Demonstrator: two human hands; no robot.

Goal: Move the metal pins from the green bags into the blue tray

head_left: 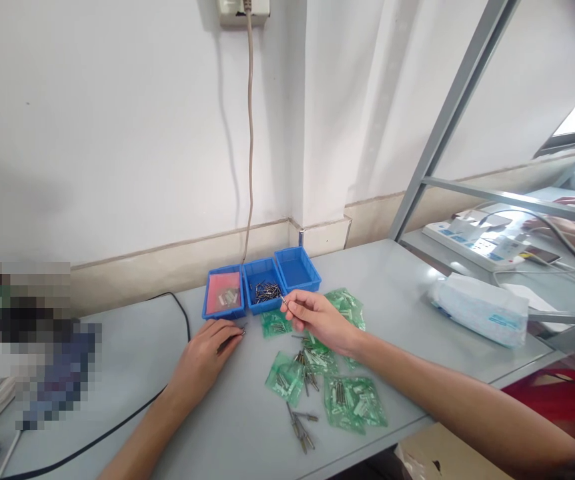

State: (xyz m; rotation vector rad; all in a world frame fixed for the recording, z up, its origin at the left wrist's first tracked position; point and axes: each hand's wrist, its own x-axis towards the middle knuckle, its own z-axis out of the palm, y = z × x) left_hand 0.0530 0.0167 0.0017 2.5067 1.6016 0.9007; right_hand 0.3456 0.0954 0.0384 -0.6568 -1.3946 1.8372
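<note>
My right hand (317, 320) is closed in a pinch on a thin metal pin (283, 302), just in front of the middle blue bin (250, 308). That bin holds a pile of small dark metal pins (266, 291). My left hand (210, 353) rests on the table, thumb and forefinger pinched on something small and metallic, too small to name. It lies in front of the left blue bin (207, 303), which has a pink lining and a clear bag of pale pieces (228, 297). Green plastic bags (287, 377) of metal parts spread below my right hand.
Loose metal shafts (300, 427) lie near the table's front edge. The right blue bin (297, 268) stands against the wall. A white soft pack (480, 310) sits to the right by a metal frame (447, 120). A black cable (132, 417) crosses the left side.
</note>
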